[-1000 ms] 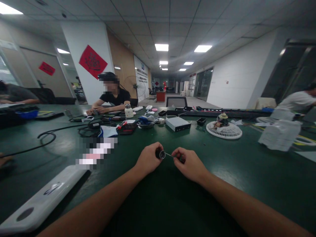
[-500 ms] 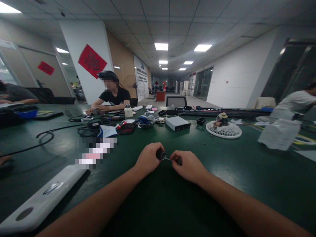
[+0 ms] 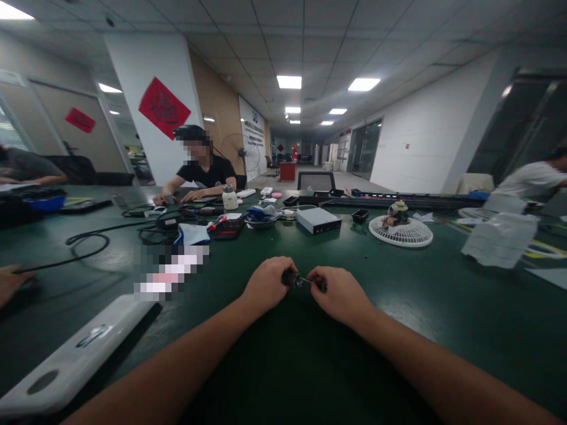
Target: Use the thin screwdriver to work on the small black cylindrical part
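Note:
My left hand [image 3: 267, 285] is closed around a small black cylinder [image 3: 290, 278], whose round open end faces right. My right hand [image 3: 340, 296] pinches a tool with a thin metal shaft [image 3: 306, 280]. The shaft points left, its tip at or inside the cylinder's open end; I cannot tell how deep. Fingers hide most of the tool's handle. Both hands are just above the dark green table [image 3: 274, 354], close together.
Beyond my hands are a grey box-shaped drive [image 3: 318, 221], a small black tray [image 3: 360, 215] and a white fan grille with motor [image 3: 401, 230]. A long white device [image 3: 75, 354] lies at left. Another person's hand [image 3: 13, 283] shows at the left edge, near a black cable [image 3: 88, 236].
The cylinder has tilted slightly in my left hand, and less of the thin shaft shows. My right hand has barely shifted. At the left edge the other person's hand has come further into view.

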### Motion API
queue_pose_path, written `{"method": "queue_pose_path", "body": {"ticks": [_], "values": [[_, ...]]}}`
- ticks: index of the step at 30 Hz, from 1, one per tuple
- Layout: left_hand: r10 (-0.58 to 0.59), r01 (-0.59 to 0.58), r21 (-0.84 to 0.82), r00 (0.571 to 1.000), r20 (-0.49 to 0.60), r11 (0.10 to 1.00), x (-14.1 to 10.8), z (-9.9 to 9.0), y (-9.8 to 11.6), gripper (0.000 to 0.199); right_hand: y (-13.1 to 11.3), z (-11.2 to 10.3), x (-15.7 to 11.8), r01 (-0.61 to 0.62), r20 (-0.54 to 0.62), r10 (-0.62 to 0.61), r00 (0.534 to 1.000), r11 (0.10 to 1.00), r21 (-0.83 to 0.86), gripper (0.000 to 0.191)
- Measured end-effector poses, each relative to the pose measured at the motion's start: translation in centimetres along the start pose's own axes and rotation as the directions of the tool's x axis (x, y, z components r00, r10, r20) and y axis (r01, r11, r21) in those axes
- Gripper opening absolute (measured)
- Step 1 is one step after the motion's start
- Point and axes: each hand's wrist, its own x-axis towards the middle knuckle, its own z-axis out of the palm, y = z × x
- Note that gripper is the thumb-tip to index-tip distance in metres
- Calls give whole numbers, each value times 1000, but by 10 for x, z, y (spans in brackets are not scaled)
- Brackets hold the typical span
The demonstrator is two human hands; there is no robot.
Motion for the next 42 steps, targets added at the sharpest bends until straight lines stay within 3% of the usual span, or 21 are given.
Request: {"method": "queue_pose_path", "body": {"ticks": [5, 8, 14, 17, 20, 25, 32, 37, 42], "values": [[-13, 13, 11, 1000, 8, 1000, -1, -1, 2, 24, -4, -3, -1, 99, 65, -100, 993, 995, 16, 21], [-34, 34, 0, 999, 9, 999, -1, -3, 2, 24, -4, -5, -1, 26, 107, -20, 994, 998, -60, 18], [-119, 118, -48, 993, -11, 992, 0, -6, 1, 19, 9, -7, 3, -135, 61, 143, 988, 982, -131, 21], [-167, 166, -70, 986, -14, 984, -1, -6, -1, 20, 13, -7, 3, -144, 133, 155, 979, 985, -94, 31], [-191, 189, -71, 982, -12, 979, -1, -4, -2, 20, 13, -7, 2, -132, 182, 136, 974, 991, -35, 23], [-168, 167, -62, 986, -8, 984, -1, -2, -3, 16, 11, -7, 3, -140, 152, 131, 980, 989, 49, 14], [-146, 148, -73, 989, 30, 986, -1, -3, -3, 18, 10, -4, 5, -104, 79, 91, 993, 978, 180, 23], [-49, 54, -70, 996, 72, 996, -1, -5, 6, 22, 8, -6, 5, -77, 14, 76, 997, 969, 234, 20], [55, -54, -15, 990, 133, 998, -3, -6, 15, 22, 9, -6, 4, 38, -61, -20, 998, 952, 305, 16]]}}
